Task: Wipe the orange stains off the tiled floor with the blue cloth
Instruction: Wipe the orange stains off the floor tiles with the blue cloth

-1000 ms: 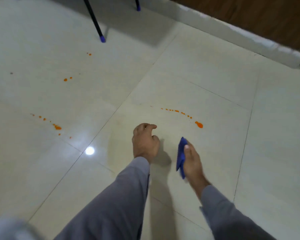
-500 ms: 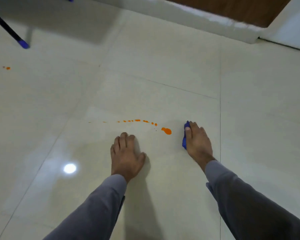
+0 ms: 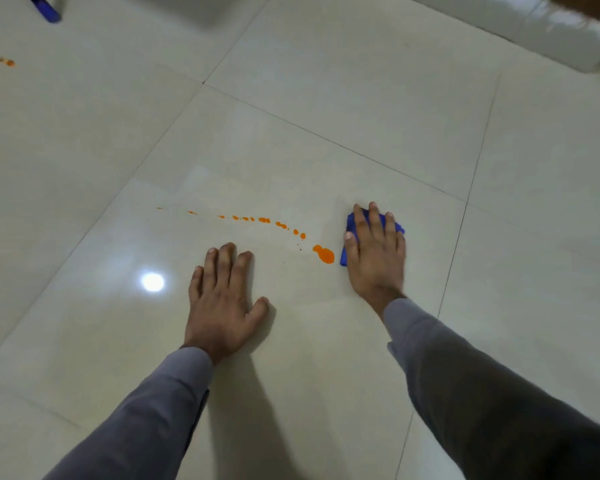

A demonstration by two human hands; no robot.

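Right hand (image 3: 374, 251) is flat on the blue cloth (image 3: 350, 237), fingers straight and spread, pressing it onto the tiled floor (image 3: 326, 98) — not gripping, just palm down on top. The cloth shows around the fingertips and along the thumb side, mostly covered by the hand.

Here is the relation that matters: the biggest orange blot (image 3: 324, 254) lies just beside the cloth's left edge, apart from it by a thin strip of bare tile. From that blot the trail of orange drops (image 3: 257, 220) arcs away leftward and slightly farther from the person, thinning out as it goes. So the stain's long axis runs roughly side to side, and a leftward sweep looks like the move that would take the cloth along it.

Left hand (image 3: 222, 299) is planted flat on the floor, fingers straight, holding nothing — it looks like a brace. It sits nearer the person than the trail, below the middle of the arc, so a straight sweep should pass beyond its fingertips.

Right hand is plainly nearer the blot. Another pair of orange spots (image 3: 7, 61) sits well apart, far left, not yet touched.
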